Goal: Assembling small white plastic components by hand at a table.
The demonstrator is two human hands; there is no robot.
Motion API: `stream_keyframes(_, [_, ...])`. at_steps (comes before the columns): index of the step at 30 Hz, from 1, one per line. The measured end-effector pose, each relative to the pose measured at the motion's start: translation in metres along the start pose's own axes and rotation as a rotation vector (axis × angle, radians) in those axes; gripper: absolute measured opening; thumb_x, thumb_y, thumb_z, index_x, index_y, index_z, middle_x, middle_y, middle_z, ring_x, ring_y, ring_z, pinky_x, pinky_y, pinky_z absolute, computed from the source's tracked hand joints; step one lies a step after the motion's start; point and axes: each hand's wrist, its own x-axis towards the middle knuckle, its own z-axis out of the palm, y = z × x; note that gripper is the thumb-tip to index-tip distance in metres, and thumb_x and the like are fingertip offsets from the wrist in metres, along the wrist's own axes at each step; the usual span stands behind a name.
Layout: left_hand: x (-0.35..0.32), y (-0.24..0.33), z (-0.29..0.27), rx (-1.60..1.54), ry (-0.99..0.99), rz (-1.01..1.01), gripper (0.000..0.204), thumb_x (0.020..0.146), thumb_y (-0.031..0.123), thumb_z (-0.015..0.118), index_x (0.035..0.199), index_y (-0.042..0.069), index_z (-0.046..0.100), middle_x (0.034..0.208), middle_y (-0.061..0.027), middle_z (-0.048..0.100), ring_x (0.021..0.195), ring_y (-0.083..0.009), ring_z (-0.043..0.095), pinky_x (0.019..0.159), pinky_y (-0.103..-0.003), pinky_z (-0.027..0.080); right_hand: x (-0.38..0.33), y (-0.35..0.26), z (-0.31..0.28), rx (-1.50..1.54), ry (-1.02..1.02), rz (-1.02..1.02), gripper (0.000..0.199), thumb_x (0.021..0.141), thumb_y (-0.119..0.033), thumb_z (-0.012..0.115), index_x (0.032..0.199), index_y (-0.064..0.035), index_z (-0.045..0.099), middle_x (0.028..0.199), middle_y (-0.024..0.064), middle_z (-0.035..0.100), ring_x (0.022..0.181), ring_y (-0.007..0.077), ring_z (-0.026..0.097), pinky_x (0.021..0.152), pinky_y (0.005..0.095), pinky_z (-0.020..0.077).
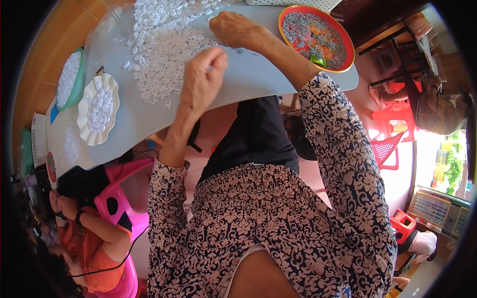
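My left hand (202, 74) hovers over the near side of the grey table (233, 69), its fingers curled in and slightly blurred by motion. Whatever it may hold is hidden. Farther out, my right hand (232, 29) is closed with the knuckles up; a small white bit shows by its fingertips, but its grip is hidden. Left of both hands spreads a pile of small flat white plastic pieces (161, 64) with holes. Behind it lie larger white oval pieces (159, 15) on clear plastic. A few tiny dark bits (239, 50) rest below my right hand.
A red round tray (350, 44) of small grey parts stands right of my right forearm. At left are a scalloped white dish (83, 121) of white ovals and a green basket (78, 82) of whitish pieces. A person in orange (104, 248) sits lower left by a pink chair (117, 201).
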Motion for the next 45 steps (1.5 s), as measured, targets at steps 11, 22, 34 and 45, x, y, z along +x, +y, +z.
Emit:
stream_keyframes(11, [0.06, -0.054, -0.027, 0.677, -0.319, 0.245, 0.01, 0.08, 0.01, 0.059, 0.087, 0.005, 0.062, 0.089, -0.0154, 0.054, 0.091, -0.0334, 0.047, 0.083, -0.042, 0.04, -0.087, -0.014, -0.004, 0.603, 0.382, 0.093, 0.015, 0.071, -0.006, 0.063, 0.085, 0.0007, 0.066, 0.066, 0.0106, 0.064, 0.058, 0.017, 0.062, 0.059, 0.029, 0.0503])
stream_keyframes(22, [0.073, -0.069, -0.019, 0.626, -0.42, 0.189, 0.012, 0.077, 0.009, 0.059, 0.085, 0.001, 0.057, 0.09, -0.0159, 0.052, 0.092, -0.0346, 0.046, 0.086, -0.042, 0.04, -0.121, -0.028, 0.007, 0.912, 0.354, 0.263, 0.009, 0.078, -0.008, 0.065, 0.085, -0.002, 0.065, 0.067, 0.0049, 0.063, 0.062, 0.0084, 0.059, 0.061, 0.0237, 0.0484])
stream_keyframes(34, [0.026, -0.007, -0.01, -0.201, -0.474, -0.207, 0.023, 0.091, 0.019, 0.049, 0.098, 0.001, 0.062, 0.079, -0.006, 0.067, 0.072, -0.0113, 0.057, 0.069, -0.024, 0.045, -0.122, -0.009, 0.023, 1.433, 0.449, 0.206, 0.018, 0.09, -0.008, 0.058, 0.107, -0.0009, 0.058, 0.09, 0.0009, 0.062, 0.081, 0.0062, 0.056, 0.074, 0.0218, 0.0477])
stream_keyframes(45, [0.003, -0.007, 0.007, -0.351, -0.379, -0.368, 0.024, 0.093, 0.022, 0.051, 0.101, 0.001, 0.059, 0.082, -0.0044, 0.066, 0.071, -0.0086, 0.054, 0.069, -0.024, 0.045, -0.12, -0.015, 0.019, 1.434, 0.427, 0.238, 0.019, 0.087, -0.005, 0.061, 0.105, -0.0002, 0.058, 0.087, 0.004, 0.064, 0.083, 0.0095, 0.061, 0.078, 0.0239, 0.0499])
